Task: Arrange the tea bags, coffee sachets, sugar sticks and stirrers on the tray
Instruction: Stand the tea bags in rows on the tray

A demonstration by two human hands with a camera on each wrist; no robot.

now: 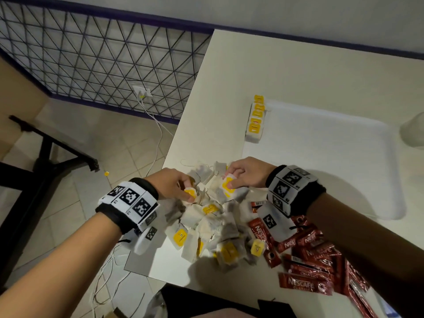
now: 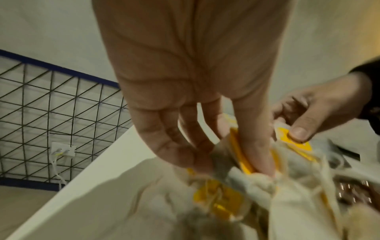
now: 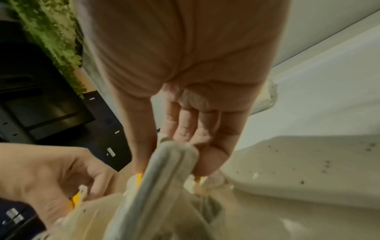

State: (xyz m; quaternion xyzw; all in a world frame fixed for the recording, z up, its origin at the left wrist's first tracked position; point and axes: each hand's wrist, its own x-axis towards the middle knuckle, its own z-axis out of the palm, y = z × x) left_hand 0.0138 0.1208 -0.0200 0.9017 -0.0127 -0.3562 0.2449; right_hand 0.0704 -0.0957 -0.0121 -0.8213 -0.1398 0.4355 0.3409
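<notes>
A heap of tea bags [image 1: 213, 226] with yellow tags lies near the table's front left corner. My left hand [image 1: 174, 187] pinches a tea bag [image 1: 190, 193] at the heap's far left; thumb and fingers close on the tea bag [image 2: 238, 155] in the left wrist view. My right hand [image 1: 245, 173] pinches another tea bag [image 1: 228, 185] at the heap's far right, its grey pouch [image 3: 170, 164] held between thumb and fingers. A white tray [image 1: 321, 157] lies beyond the hands, with a row of tea bags [image 1: 255, 121] along its left edge. Red coffee sachets [image 1: 307, 262] are piled at the right.
The table's left edge [image 1: 183, 125] runs close to the heap, with tiled floor, a white cable [image 1: 156, 125] and a yellow tag [image 1: 106, 173] below. A translucent cup [image 1: 413, 129] stands at the tray's right. A black stand [image 1: 46, 157] is on the floor at left.
</notes>
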